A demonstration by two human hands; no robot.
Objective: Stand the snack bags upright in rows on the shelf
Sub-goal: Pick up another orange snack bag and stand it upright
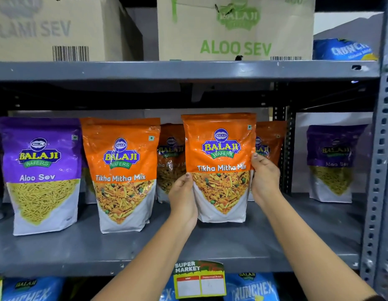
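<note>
An orange Tikha Mitha Mix bag (220, 161) stands upright on the grey middle shelf (232, 242), held by both hands. My left hand (182, 198) grips its lower left edge and my right hand (266, 179) grips its right edge. A second orange bag (121, 172) stands to its left at the front. Two more orange bags (170, 157) (269, 137) stand behind, partly hidden. A purple Aloo Sev bag (43, 172) stands at the far left.
Another purple Aloo Sev bag (332, 164) stands at the back right. Cardboard boxes (234, 29) fill the shelf above. A perforated steel upright (382, 161) bounds the right side. Blue snack bags (251, 287) and a price tag (199, 279) sit below.
</note>
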